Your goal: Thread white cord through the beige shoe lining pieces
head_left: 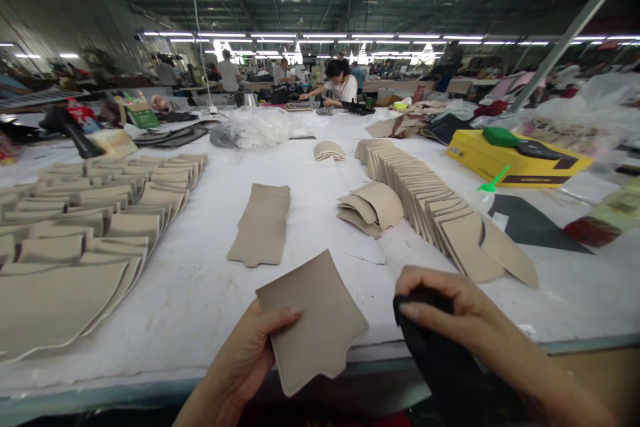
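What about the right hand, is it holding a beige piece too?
No, the right hand grips black material; the beige piece is in the left hand.

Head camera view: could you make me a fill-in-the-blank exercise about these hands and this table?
1. The left hand lays its ____ across the beige piece.
2. The right hand grips material coloured ____.
3. The yellow box stands on the picture's ____ side.

Missing words: thumb; black; right.

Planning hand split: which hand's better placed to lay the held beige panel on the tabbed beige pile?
Probably left: the left hand holds the panel, near the pile; the right hand grips black material, farther off.
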Tool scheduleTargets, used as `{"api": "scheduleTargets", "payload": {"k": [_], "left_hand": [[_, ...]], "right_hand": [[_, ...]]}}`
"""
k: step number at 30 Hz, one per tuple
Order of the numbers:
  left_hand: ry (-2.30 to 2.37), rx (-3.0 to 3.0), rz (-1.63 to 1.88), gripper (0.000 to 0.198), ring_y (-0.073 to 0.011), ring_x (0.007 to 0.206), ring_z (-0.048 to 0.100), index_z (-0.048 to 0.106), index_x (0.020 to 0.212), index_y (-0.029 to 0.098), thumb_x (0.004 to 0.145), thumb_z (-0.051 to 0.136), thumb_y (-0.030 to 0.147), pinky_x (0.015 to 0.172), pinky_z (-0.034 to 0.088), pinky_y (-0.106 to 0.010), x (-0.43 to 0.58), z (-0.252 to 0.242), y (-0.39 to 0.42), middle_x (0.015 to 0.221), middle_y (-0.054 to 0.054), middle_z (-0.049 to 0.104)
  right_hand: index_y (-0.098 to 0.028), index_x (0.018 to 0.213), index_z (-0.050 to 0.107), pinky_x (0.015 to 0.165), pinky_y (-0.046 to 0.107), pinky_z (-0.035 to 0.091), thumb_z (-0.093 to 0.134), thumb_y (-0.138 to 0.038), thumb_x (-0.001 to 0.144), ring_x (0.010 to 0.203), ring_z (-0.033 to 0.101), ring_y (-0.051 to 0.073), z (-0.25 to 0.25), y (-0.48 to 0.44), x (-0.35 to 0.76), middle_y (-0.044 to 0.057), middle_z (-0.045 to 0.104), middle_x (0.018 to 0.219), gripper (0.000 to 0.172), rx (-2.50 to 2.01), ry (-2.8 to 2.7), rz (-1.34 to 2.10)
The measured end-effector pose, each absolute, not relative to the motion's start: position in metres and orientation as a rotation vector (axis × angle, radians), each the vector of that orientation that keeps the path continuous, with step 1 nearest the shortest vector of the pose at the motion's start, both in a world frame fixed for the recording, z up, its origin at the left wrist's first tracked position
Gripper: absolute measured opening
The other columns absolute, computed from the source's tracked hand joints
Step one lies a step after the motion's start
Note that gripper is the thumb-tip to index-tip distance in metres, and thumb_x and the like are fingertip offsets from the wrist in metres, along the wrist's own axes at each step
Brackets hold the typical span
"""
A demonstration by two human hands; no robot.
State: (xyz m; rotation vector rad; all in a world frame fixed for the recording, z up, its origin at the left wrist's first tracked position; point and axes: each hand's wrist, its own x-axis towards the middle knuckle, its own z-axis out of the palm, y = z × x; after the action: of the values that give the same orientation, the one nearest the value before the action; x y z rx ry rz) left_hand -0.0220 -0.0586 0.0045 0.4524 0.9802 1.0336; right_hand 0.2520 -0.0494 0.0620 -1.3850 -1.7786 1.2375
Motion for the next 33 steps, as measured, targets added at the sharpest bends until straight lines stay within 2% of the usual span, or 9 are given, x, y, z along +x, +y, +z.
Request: {"api": "scheduleTargets", "payload": {"k": [5, 8, 13, 19, 23, 26, 28, 30, 33], "left_hand": [[0.988, 0.532, 0.987, 0.066, -0.0321, 0.095, 0.067, 0.055, 0.124, 0.008, 0.062, 0.078, 0.014, 0.086, 0.052, -0.041, -0.032, 0.002, -0.058, 0.108, -0.018, 0.071], [1.037, 0.558, 0.994, 0.052, -0.0314, 0.094, 0.067, 0.060, 0.114, 0.008, 0.066, 0.078, 0.021, 0.083, 0.052, -0.040, -0.039, 0.000, -0.058, 0.106, -0.018, 0.071], [1.118, 0.535, 1.061, 0.043, -0.0289, 0.093, 0.067, 0.063, 0.108, 0.011, 0.072, 0.077, 0.031, 0.080, 0.053, -0.036, -0.038, 0.001, -0.059, 0.104, -0.015, 0.072], [1.059, 0.523, 1.116, 0.041, -0.0237, 0.078, 0.069, 0.066, 0.103, 0.011, 0.070, 0.079, 0.032, 0.068, 0.052, -0.028, -0.025, 0.007, -0.054, 0.091, -0.011, 0.074], [1.048, 0.464, 1.125, 0.039, -0.0211, 0.071, 0.068, 0.067, 0.093, 0.010, 0.064, 0.083, 0.031, 0.062, 0.051, -0.026, -0.022, 0.008, -0.050, 0.082, -0.010, 0.074], [1.053, 0.455, 1.167, 0.043, -0.0251, 0.082, 0.069, 0.066, 0.097, 0.011, 0.064, 0.083, 0.033, 0.067, 0.053, -0.029, -0.023, 0.012, -0.047, 0.089, -0.010, 0.074], [1.070, 0.490, 1.186, 0.044, -0.0269, 0.085, 0.069, 0.066, 0.097, 0.011, 0.063, 0.083, 0.034, 0.069, 0.053, -0.030, -0.025, 0.016, -0.046, 0.090, -0.011, 0.074], [1.061, 0.531, 1.181, 0.044, -0.0274, 0.085, 0.069, 0.067, 0.096, 0.010, 0.062, 0.084, 0.034, 0.069, 0.053, -0.030, -0.027, 0.018, -0.046, 0.089, -0.011, 0.074], [1.016, 0.554, 1.131, 0.043, -0.0271, 0.083, 0.069, 0.068, 0.097, 0.010, 0.064, 0.083, 0.032, 0.069, 0.053, -0.030, -0.026, 0.018, -0.048, 0.089, -0.012, 0.075]], "right_hand": [[-0.025, 0.109, 0.055, 0.066, 0.031, 0.040, 0.058, -0.038, 0.080, 0.071, 0.056, 0.019, 0.047, 0.000, 0.260, -0.001, 0.060, 0.077, 0.032, -1.591, -1.740, 0.562], [-0.023, 0.097, 0.061, 0.068, 0.032, 0.041, 0.058, -0.034, 0.078, 0.073, 0.059, 0.021, 0.049, 0.015, 0.252, 0.001, 0.064, 0.078, 0.022, -1.602, -1.895, 0.544], [-0.022, 0.086, 0.060, 0.069, 0.028, 0.041, 0.058, -0.026, 0.085, 0.075, 0.059, 0.017, 0.058, -0.003, 0.207, -0.001, 0.065, 0.081, 0.004, -1.229, -2.115, 0.561], [-0.018, 0.081, 0.062, 0.070, 0.032, 0.033, 0.057, -0.008, 0.085, 0.075, 0.057, 0.020, 0.031, -0.022, 0.146, 0.005, 0.065, 0.082, 0.012, -1.189, -2.508, 0.105], [-0.019, 0.077, 0.059, 0.069, 0.031, 0.034, 0.058, -0.007, 0.082, 0.067, 0.054, 0.018, -0.006, -0.050, 0.121, 0.002, 0.064, 0.076, 0.012, -0.971, -2.569, 0.111], [-0.020, 0.065, 0.052, 0.059, 0.029, 0.031, 0.048, -0.019, 0.094, 0.049, 0.043, 0.013, -0.015, -0.076, 0.117, -0.004, 0.054, 0.057, 0.030, -0.535, -2.423, 0.108], [-0.022, 0.073, 0.056, 0.056, 0.027, 0.030, 0.044, -0.024, 0.099, 0.048, 0.045, 0.010, -0.002, -0.080, 0.127, -0.007, 0.056, 0.059, 0.028, -0.415, -2.326, 0.295], [-0.023, 0.087, 0.058, 0.063, 0.026, 0.036, 0.053, -0.028, 0.094, 0.069, 0.058, 0.013, 0.021, -0.068, 0.145, -0.003, 0.065, 0.080, 0.010, -0.619, -2.346, 0.533], [-0.020, 0.086, 0.059, 0.068, 0.029, 0.036, 0.056, -0.016, 0.088, 0.075, 0.057, 0.018, 0.046, -0.037, 0.163, 0.002, 0.064, 0.083, 0.006, -1.132, -2.236, 0.337]]}}
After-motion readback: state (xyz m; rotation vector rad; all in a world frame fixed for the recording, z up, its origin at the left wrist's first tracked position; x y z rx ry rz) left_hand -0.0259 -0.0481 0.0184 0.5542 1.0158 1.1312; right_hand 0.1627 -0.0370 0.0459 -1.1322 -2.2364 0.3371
